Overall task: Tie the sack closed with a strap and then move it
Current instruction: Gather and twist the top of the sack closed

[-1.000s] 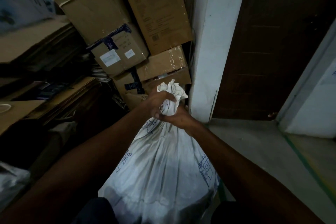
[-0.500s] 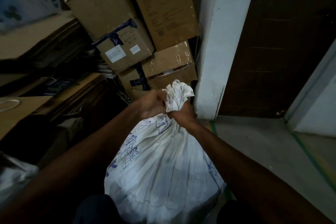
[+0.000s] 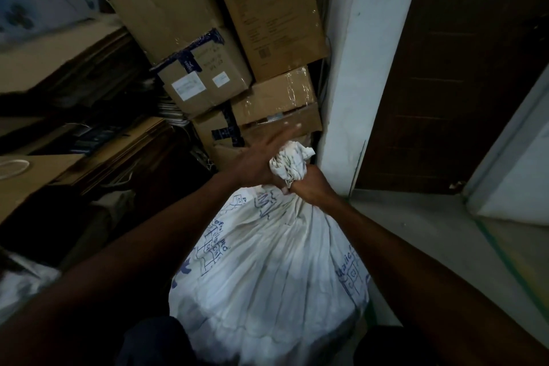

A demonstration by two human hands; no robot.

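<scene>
A full white sack [image 3: 267, 270] with blue print stands on the floor in front of me. Its mouth is bunched into a crumpled neck [image 3: 289, 162] at the top. My right hand [image 3: 309, 187] grips that neck from the right side. My left hand [image 3: 258, 162] lies against the left side of the neck with its fingers stretched out straight and blurred. No strap shows around the neck or in either hand.
Stacked cardboard boxes [image 3: 208, 47] rise just behind the sack. A white wall corner [image 3: 350, 83] and a dark wooden door [image 3: 463, 68] stand to the right. Flat cardboard sheets [image 3: 44, 169] lie on the left. Grey floor [image 3: 416, 235] runs to the right.
My left hand has let go of the sack's neck and its fingers have spread out straight. My right hand keeps its grip. The view has shifted slightly.
</scene>
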